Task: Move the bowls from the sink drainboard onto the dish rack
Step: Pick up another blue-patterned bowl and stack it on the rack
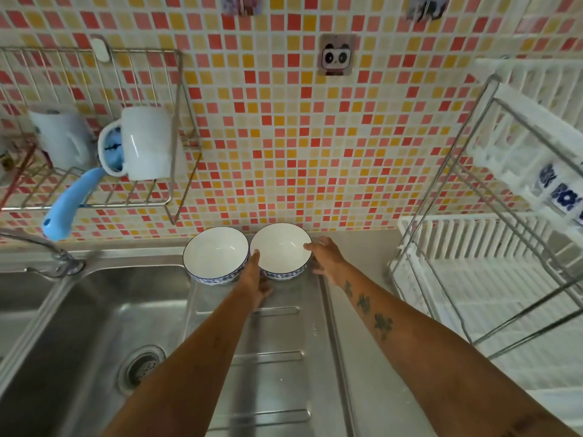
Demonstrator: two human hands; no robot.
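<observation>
Two white bowls with blue patterned outsides stand side by side at the back of the steel drainboard (277, 357), against the tiled wall. My left hand (256, 280) and my right hand (325, 258) clasp the right bowl (280, 250) from either side, thumbs on its rim. The left bowl (216, 253) touches it and is free. The white dish rack (492, 279) with a metal frame stands to the right.
A steel sink basin (94, 326) with a drain and a tap (47, 247) lies at the left. A wire wall shelf (104, 127) holds white mugs and a blue-handled pot. Patterned cups (561, 190) sit on the rack's upper tier.
</observation>
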